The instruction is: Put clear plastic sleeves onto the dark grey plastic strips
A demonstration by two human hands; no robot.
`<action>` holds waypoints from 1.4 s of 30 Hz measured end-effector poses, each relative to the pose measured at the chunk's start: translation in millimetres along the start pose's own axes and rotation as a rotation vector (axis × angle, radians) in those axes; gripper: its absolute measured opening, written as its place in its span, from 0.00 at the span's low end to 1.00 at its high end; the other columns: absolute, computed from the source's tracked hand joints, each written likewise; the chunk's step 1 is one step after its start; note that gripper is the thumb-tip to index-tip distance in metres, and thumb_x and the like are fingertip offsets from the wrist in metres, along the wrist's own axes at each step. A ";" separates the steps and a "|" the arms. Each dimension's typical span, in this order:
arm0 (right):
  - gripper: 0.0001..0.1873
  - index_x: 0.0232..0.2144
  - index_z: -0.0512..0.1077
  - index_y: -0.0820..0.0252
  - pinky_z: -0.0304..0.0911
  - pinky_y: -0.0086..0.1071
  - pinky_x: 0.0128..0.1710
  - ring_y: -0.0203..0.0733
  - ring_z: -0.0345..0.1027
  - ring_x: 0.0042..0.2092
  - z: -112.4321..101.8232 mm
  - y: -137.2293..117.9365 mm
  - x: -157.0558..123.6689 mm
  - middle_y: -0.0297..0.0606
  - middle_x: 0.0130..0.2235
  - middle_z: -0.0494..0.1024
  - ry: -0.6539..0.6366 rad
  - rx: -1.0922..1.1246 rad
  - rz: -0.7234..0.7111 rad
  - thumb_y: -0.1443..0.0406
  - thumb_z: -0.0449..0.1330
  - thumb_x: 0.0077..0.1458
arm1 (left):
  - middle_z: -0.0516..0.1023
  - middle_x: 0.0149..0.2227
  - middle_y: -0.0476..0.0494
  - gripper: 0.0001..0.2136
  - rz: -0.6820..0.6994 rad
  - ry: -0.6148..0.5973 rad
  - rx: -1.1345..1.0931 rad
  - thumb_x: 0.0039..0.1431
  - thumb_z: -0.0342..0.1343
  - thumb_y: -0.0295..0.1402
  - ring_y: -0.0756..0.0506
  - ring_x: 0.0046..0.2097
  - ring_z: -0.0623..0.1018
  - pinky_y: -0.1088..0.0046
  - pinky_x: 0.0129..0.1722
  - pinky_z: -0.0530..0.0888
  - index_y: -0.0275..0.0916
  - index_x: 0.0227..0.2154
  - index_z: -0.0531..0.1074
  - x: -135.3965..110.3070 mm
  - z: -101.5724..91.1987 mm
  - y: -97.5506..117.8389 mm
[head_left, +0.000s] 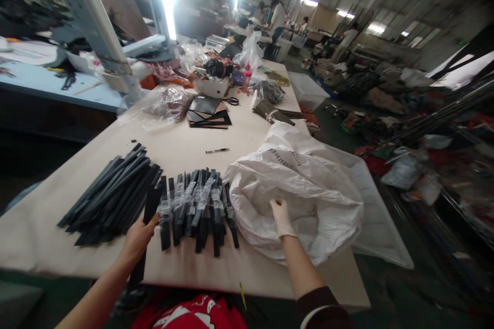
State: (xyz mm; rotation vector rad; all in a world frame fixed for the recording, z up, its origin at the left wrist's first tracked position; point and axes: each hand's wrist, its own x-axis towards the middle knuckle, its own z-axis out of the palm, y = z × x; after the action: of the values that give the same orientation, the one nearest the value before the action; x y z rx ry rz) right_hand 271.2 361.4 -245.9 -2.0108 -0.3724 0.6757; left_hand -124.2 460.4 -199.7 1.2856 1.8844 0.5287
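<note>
My left hand [141, 236], bare, is closed around a bundle of flat black strips [153, 199] held upright over the table's near edge. A loose heap of long black strips [111, 193] lies to its left. On its right sits a row of black strip bundles [198, 205] wrapped in clear plastic. My right hand [281, 218], in a pale glove, reaches into the mouth of a white woven sack [309, 169]. Its fingers are curled together, and whatever they may hold is too small to make out.
A pen [217, 150] lies mid-table. Farther back are dark flat sheets [208, 112], scissors [232, 101], a filled plastic bag [165, 105] and a tied stack of strips [272, 111]. A clear plastic bin [382, 216] stands right of the sack. People [277, 18] work in the distance.
</note>
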 end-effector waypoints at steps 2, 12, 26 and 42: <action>0.22 0.29 0.71 0.65 0.60 0.35 0.36 0.51 0.69 0.40 -0.6 4.9 1.1 0.50 0.35 0.76 -0.025 -0.237 -0.088 0.56 0.66 0.31 | 0.60 0.11 0.54 0.17 0.011 0.022 -0.005 0.43 0.52 0.49 0.50 0.16 0.62 0.76 0.17 0.59 0.38 0.22 0.67 -13.8 -6.3 3.1; 0.09 0.30 0.72 0.61 0.55 0.35 0.42 0.45 0.67 0.40 -47.5 10.8 -41.4 0.46 0.37 0.74 -0.163 -0.783 -0.548 0.65 0.52 0.56 | 0.62 0.14 0.56 0.20 0.151 -0.211 -0.217 0.41 0.56 0.50 0.54 0.15 0.59 0.78 0.15 0.55 0.36 0.28 0.68 -124.8 32.3 40.1; 0.08 0.33 0.73 0.56 0.57 0.33 0.32 0.40 0.66 0.30 -121.9 58.2 -186.4 0.38 0.28 0.75 -0.100 -0.500 -1.309 0.66 0.53 0.58 | 0.62 0.14 0.58 0.17 -0.018 -0.925 -0.285 0.36 0.65 0.39 0.57 0.15 0.58 0.80 0.14 0.54 0.33 0.28 0.69 -225.9 174.7 81.1; 0.20 0.24 0.70 0.62 0.55 0.25 0.24 0.30 0.61 0.24 -105.9 32.7 -161.0 0.30 0.21 0.70 -0.624 0.673 0.254 0.54 0.69 0.34 | 0.68 0.19 0.57 0.10 0.460 -0.574 -0.216 0.54 0.49 0.39 0.56 0.14 0.62 0.81 0.14 0.58 0.38 0.33 0.63 -240.1 123.4 84.3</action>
State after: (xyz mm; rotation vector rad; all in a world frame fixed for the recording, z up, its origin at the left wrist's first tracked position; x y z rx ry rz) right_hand 205.2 188.9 -182.1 -1.1846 -0.2029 1.3858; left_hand 67.0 264.9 -127.7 1.5280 1.0377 0.5073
